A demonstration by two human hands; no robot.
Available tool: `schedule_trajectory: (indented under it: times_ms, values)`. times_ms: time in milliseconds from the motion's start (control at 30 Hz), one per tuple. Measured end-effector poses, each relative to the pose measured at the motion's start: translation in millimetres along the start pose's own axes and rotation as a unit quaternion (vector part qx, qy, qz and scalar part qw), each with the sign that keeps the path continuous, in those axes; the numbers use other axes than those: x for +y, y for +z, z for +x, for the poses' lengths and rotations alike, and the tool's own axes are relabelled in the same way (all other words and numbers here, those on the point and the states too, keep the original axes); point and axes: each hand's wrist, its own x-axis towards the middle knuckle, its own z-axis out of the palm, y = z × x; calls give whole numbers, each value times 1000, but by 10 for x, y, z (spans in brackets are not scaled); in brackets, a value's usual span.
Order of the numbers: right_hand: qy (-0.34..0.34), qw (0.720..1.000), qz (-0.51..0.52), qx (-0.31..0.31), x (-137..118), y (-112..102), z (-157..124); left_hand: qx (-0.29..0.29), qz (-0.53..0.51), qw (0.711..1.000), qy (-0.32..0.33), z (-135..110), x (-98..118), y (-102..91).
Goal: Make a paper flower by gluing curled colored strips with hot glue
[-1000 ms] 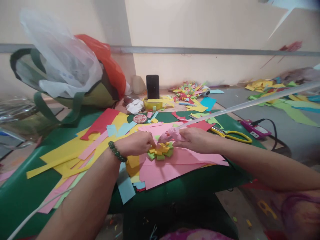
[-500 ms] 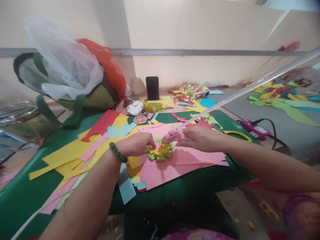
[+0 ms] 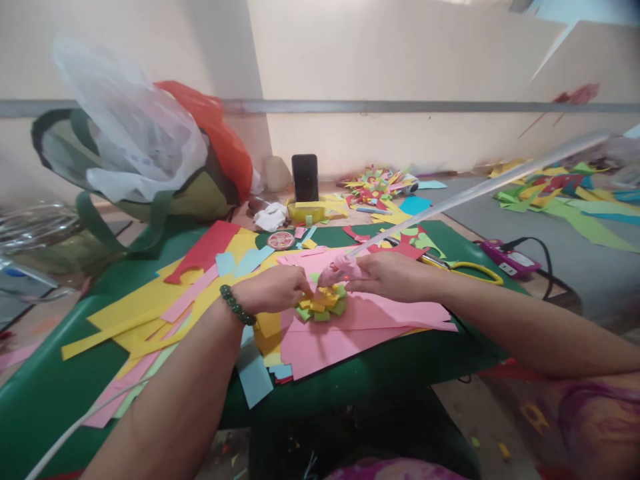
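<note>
A paper flower (image 3: 320, 309), with yellow petals over green ones, lies on pink paper sheets (image 3: 330, 353). My left hand (image 3: 280, 289), with a dark green bead bracelet at the wrist, has its fingers pinched at the flower's upper left edge. What lies between the fingertips is mostly hidden. In my right hand (image 3: 390, 275) is a pink hot glue gun (image 3: 340, 270), its nozzle pointing down at the flower's top. A long clear glue stick (image 3: 475, 187) juts from the gun's back toward the upper right.
Coloured paper strips (image 3: 135, 313) cover the left of the green mat (image 3: 400, 370). Yellow-handled scissors (image 3: 477, 272) lie beyond my right forearm. Behind stand a phone (image 3: 305, 177) and a stuffed bag (image 3: 200, 193). A purple plug strip (image 3: 510, 259) with a black cable sits at the right.
My right hand has shifted slightly left with the glue gun, bringing its nozzle closer to my left fingers. The glue stick swung lower at its far end. My left hand stays at the flower.
</note>
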Motion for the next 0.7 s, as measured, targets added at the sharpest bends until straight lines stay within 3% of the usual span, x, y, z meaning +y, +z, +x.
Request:
schedule_trajectory:
  times_ms: [233, 433, 600, 700]
  values:
    - [-5, 1000, 2, -8, 5, -10, -5, 12, -21, 1000, 3, 4, -55, 12]
    - [-2, 999, 35, 31, 4, 17, 54, 26, -36, 999, 2, 9, -89, 31]
    - [5, 1000, 28, 11, 10, 25, 69, 32, -45, 998, -8, 17, -107, 41]
    - [-4, 998, 53, 37, 14, 30, 65, 30, -49, 998, -2, 20, -126, 51]
